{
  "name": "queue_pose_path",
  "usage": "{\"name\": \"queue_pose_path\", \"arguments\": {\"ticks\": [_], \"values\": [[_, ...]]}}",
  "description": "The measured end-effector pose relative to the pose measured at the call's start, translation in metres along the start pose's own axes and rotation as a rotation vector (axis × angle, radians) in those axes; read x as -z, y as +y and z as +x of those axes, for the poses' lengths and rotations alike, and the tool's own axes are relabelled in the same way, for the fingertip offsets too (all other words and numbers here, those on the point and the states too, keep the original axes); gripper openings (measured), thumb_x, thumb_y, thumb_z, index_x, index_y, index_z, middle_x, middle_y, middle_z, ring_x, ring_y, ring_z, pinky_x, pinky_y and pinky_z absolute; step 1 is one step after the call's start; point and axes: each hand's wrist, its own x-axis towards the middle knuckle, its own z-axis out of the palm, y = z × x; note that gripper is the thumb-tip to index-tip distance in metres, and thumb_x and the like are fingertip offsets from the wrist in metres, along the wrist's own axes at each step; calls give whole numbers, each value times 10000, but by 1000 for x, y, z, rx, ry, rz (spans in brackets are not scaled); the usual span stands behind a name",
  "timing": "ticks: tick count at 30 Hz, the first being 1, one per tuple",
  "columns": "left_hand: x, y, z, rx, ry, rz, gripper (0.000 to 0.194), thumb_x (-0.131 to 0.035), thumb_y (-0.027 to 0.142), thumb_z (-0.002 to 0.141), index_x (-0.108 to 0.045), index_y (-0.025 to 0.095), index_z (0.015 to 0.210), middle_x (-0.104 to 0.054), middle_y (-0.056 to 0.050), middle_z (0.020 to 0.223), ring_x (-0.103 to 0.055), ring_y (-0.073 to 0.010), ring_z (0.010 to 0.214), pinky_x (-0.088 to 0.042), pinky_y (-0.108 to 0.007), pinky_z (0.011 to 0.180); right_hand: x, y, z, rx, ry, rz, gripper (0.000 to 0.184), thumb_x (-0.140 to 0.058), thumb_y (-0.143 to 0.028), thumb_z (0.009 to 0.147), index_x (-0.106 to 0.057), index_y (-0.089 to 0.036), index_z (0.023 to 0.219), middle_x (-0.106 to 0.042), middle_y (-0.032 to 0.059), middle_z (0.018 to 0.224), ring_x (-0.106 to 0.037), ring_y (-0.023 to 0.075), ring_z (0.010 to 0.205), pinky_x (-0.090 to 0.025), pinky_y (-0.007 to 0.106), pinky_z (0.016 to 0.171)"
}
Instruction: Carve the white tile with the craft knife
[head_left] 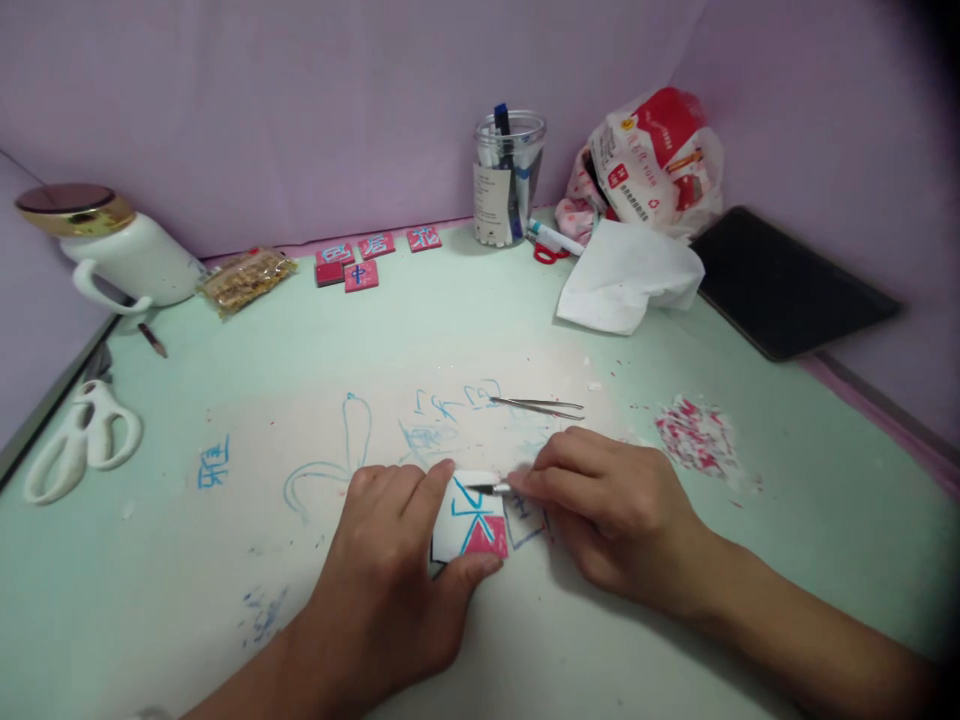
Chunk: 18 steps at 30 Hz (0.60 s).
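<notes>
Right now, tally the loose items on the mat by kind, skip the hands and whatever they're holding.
Finished red tiles: 5
White scissors: 1
Tweezers: 1
White mug with gold lid: 1
Clear pen jar: 1
Snack packet: 1
White tissue: 1
Red-and-white plastic bag: 1
Black tablet: 1
Pile of red shavings: 1
Total: 14

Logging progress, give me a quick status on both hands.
Left hand pins the tile. Right hand grips a knife, tip on tile. Tweezers lie just beyond.
</notes>
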Motion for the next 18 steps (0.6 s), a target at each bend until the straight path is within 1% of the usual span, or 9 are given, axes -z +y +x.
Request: {"name": "queue_pose_path", "arguments": {"ticks": [3, 6, 8, 10, 11, 13, 14, 16, 18], "values": [[2, -1, -1, 27, -27, -17, 509, -633, 407, 810, -502, 89, 1185, -596, -118, 936, -537, -258, 852, -443, -453, 763, 2, -2, 0, -111, 60, 202, 201, -520, -82, 815, -656, -178, 927, -622, 32, 757, -556, 135, 675, -437, 260, 572], [9, -2, 0, 81, -45, -96, 580, -615, 458, 817, -473, 103, 1253, -545, -142, 1062, -528, -272, 953, -462, -444, 791, 2, -2, 2, -264, 192, 255, 169, -510, -110, 850, -642, -191, 918, -620, 29, 778, -565, 127, 685, -452, 256, 585], [15, -2, 4, 95, 3, -131, 452, -596, 358, 850, -502, 125, 1226, -518, -131, 1097, -531, -241, 984, -479, -381, 788, 1, 0, 3, -324, 232, 251, 163, -515, -121, 850, -646, -200, 906, -622, 27, 782, -569, 131, 689, -450, 261, 582], [22, -1, 13, 77, 56, -162, 238, -559, 201, 866, -574, 152, 1098, -537, -83, 1015, -560, -167, 891, -483, -284, 721, -1, 1, 4, -350, 253, 263, 159, -523, -127, 844, -653, -197, 902, -622, 27, 780, -570, 133, 685, -449, 266, 584], [25, 0, 20, 57, 58, -188, 179, -537, 142, 864, -597, 163, 1030, -547, -57, 958, -567, -134, 823, -476, -244, 674, -1, 1, 4, -353, 267, 271, 157, -525, -128, 841, -655, -193, 902, -622, 27, 780, -570, 134, 686, -449, 267, 588], [26, 4, 34, 32, 6, -243, 164, -507, 95, 855, -617, 173, 949, -561, -29, 890, -573, -100, 728, -468, -211, 623, -2, 1, 4, -354, 296, 282, 158, -527, -127, 838, -658, -188, 901, -623, 27, 786, -571, 132, 691, -451, 264, 594], [25, 5, 41, 21, -47, -264, 181, -497, 93, 848, -622, 172, 952, -572, -36, 906, -587, -108, 734, -478, -221, 634, -2, 1, 4, -355, 307, 286, 159, -527, -127, 837, -659, -189, 900, -623, 26, 788, -571, 131, 693, -451, 261, 594], [20, 7, 53, 52, -229, -270, 182, -510, 97, 819, -642, 184, 909, -574, -31, 902, -586, -114, 693, -485, -244, 627, -2, 1, 3, -362, 322, 294, 162, -528, -126, 834, -661, -192, 899, -623, 23, 790, -570, 127, 690, -450, 256, 593], [14, 6, 60, 85, -293, -247, 144, -527, 97, 799, -644, 180, 783, -570, -15, 823, -574, -116, 655, -479, -253, 616, -2, 1, 2, -365, 328, 302, 164, -529, -126, 832, -665, -192, 897, -623, 21, 787, -569, 124, 686, -449, 254, 596]]}}
